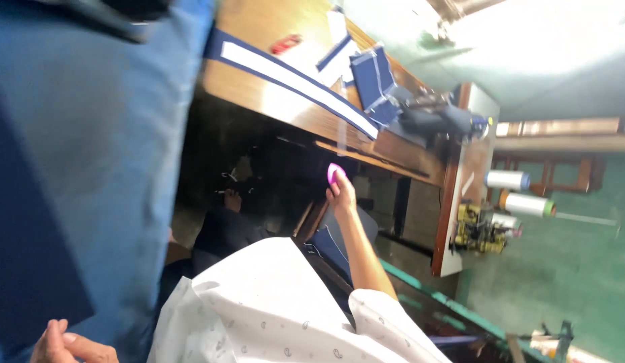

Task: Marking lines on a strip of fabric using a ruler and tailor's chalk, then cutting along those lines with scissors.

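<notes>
Right hand (341, 193) pinches a pink chalk piece (335, 173) below the desk (258, 87) edge. Left hand (70, 346) grips blue fabric (90, 168), fingers curled. White-and-navy strips (292, 81) lie on the desk, unmarked as far as visible.

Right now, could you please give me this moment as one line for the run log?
right hand: holds pink object | left hand: by dark blue fabric, grip unclear | wooden table: blue-white fabric strips

On the wooden table (272, 87) lie a fabric strip (292, 77) and folded pieces (373, 81) — thread cones (521, 195) stand beyond its far end.
</notes>
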